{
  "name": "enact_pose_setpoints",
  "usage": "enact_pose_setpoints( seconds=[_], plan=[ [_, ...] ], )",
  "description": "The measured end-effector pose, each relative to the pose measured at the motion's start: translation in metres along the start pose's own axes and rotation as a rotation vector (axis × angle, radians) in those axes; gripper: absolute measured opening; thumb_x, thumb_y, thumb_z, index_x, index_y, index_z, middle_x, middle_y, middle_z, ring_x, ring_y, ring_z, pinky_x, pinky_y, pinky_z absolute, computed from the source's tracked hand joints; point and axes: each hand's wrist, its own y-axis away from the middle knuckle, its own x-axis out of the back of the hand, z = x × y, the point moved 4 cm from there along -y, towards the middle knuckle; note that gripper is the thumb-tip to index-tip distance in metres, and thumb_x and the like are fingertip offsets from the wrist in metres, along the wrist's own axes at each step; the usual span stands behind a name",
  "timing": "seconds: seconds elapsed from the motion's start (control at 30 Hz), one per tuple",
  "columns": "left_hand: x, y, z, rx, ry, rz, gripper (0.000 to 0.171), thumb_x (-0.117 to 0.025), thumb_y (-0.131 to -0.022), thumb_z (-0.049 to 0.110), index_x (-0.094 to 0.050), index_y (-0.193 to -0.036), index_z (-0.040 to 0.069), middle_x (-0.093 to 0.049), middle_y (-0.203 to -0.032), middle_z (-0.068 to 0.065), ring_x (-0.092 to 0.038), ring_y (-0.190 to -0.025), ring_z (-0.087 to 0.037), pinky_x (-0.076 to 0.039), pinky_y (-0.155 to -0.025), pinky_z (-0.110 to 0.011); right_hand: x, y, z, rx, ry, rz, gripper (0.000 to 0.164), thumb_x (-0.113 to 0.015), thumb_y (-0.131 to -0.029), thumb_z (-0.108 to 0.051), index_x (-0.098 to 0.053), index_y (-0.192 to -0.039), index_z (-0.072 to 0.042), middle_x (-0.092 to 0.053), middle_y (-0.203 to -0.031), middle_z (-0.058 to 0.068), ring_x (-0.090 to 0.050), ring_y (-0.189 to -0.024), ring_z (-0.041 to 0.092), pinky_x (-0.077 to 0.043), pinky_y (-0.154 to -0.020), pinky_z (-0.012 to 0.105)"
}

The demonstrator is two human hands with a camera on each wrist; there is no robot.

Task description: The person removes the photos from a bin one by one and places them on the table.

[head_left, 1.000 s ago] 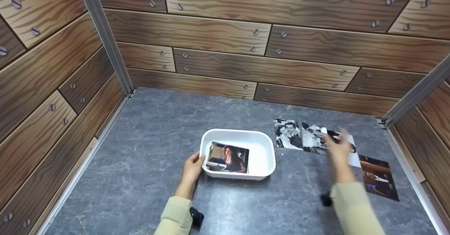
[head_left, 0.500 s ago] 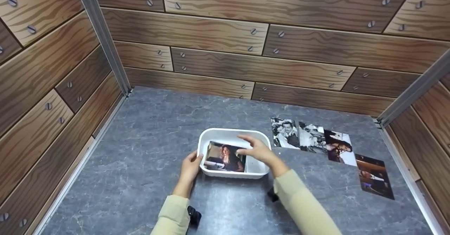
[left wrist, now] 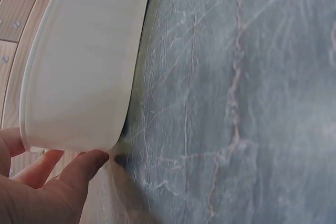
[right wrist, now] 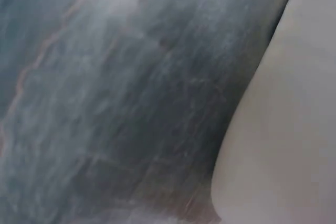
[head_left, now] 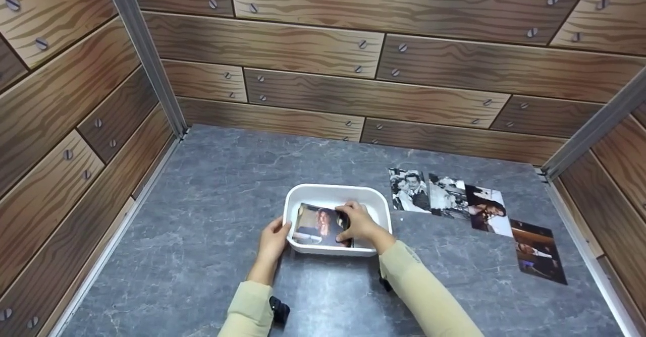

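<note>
A white plastic tub stands on the dark marbled table, and a colour photo of a red-haired person lies face up inside it. My left hand holds the tub's left end; in the left wrist view its fingertips are at the tub's outer wall. Inside the tub, my right hand pinches the photo near its right end, thumb at the near edge and fingers at the far edge. The right wrist view has only table and the tub's wall, with that hand out of sight.
Right of the tub lie two black-and-white photos, a colour photo of a dark-haired person and a darker colour photo, in a slanting row. Wood-print walls enclose the table's back and sides.
My right hand has come from the photo row on the right, leftwards into the tub, and its fingers have closed on the photo there. My left hand stays at the tub's left end.
</note>
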Motion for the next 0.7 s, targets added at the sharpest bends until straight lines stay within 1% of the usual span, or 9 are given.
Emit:
enact_pose_setpoints(
  seconds=[0.17, 0.27, 0.33, 0.43, 0.57, 0.7],
  plan=[
    [0.001, -0.001, -0.001, 0.020, 0.004, -0.004, 0.042, -0.055, -0.097, 0.014, -0.052, -0.133, -0.009, -0.055, -0.133, -0.029, -0.052, -0.125, -0.039, -0.045, -0.104, -0.044, 0.000, -0.001, 0.000, -0.016, 0.002, 0.024, 0.079, -0.093, -0.054, -0.010, -0.059, -0.125, -0.004, -0.051, -0.125, 0.017, -0.042, -0.119, 0.039, -0.038, -0.106, 0.050],
    [0.001, -0.001, -0.002, 0.027, 0.004, -0.002, 0.042, -0.055, -0.098, 0.014, -0.052, -0.133, -0.009, -0.054, -0.134, -0.028, -0.051, -0.125, -0.039, -0.046, -0.103, -0.044, 0.000, 0.000, -0.002, 0.003, 0.014, 0.043, 0.078, -0.093, -0.053, -0.011, -0.060, -0.123, -0.005, -0.052, -0.124, 0.017, -0.044, -0.118, 0.039, -0.040, -0.104, 0.051],
    [0.002, 0.000, -0.002, 0.031, 0.002, -0.002, 0.042, -0.055, -0.098, 0.014, -0.052, -0.133, -0.008, -0.054, -0.134, -0.028, -0.051, -0.126, -0.039, -0.046, -0.104, -0.044, 0.001, 0.000, -0.003, 0.021, 0.024, 0.070, 0.074, -0.093, -0.054, -0.012, -0.060, -0.120, -0.005, -0.054, -0.121, 0.016, -0.047, -0.115, 0.039, -0.041, -0.101, 0.052],
    [0.002, 0.000, -0.001, 0.024, 0.001, -0.004, 0.043, -0.055, -0.098, 0.015, -0.052, -0.133, -0.008, -0.054, -0.134, -0.028, -0.051, -0.126, -0.039, -0.045, -0.104, -0.044, 0.005, -0.002, -0.004, 0.041, 0.004, 0.128, 0.061, -0.090, -0.057, -0.009, -0.063, -0.112, -0.004, -0.058, -0.113, 0.016, -0.052, -0.109, 0.037, -0.043, -0.098, 0.051],
    [0.002, 0.001, 0.003, -0.013, -0.003, 0.005, 0.042, -0.056, -0.096, 0.013, -0.053, -0.131, -0.011, -0.056, -0.130, -0.030, -0.053, -0.122, -0.040, -0.047, -0.102, -0.044, 0.013, -0.004, -0.005, 0.056, -0.050, 0.245, 0.039, -0.082, -0.066, -0.002, -0.067, -0.101, -0.002, -0.061, -0.099, 0.015, -0.057, -0.097, 0.033, -0.047, -0.092, 0.048],
    [0.002, 0.001, 0.001, -0.011, -0.011, 0.008, 0.042, -0.056, -0.096, 0.012, -0.053, -0.130, -0.011, -0.057, -0.129, -0.030, -0.055, -0.120, -0.039, -0.048, -0.101, -0.043, 0.025, 0.001, -0.007, 0.065, -0.098, 0.362, 0.020, -0.074, -0.075, 0.003, -0.068, -0.094, -0.001, -0.063, -0.091, 0.015, -0.060, -0.087, 0.031, -0.051, -0.084, 0.046]
  ],
)
